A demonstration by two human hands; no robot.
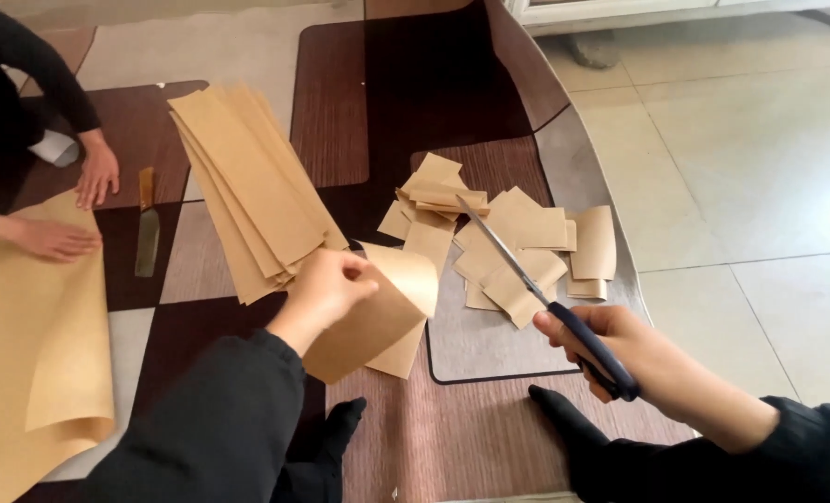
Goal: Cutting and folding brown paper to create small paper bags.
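My left hand [325,289] grips a folded strip of brown paper [378,317], which bends over at its top edge. My right hand [611,349] holds blue-handled scissors [527,279] with the blades closed and pointing up and to the left, over a pile of cut brown paper pieces [499,237]. The scissors are apart from the held strip. A stack of long brown paper strips [247,177] lies fanned out on the patterned mat [387,93], just beyond my left hand.
Another person's two hands [75,200] rest at the left on a large brown paper sheet [33,345]. A knife [146,228] lies on the mat beside them. Pale floor tiles [760,168] lie to the right of the mat.
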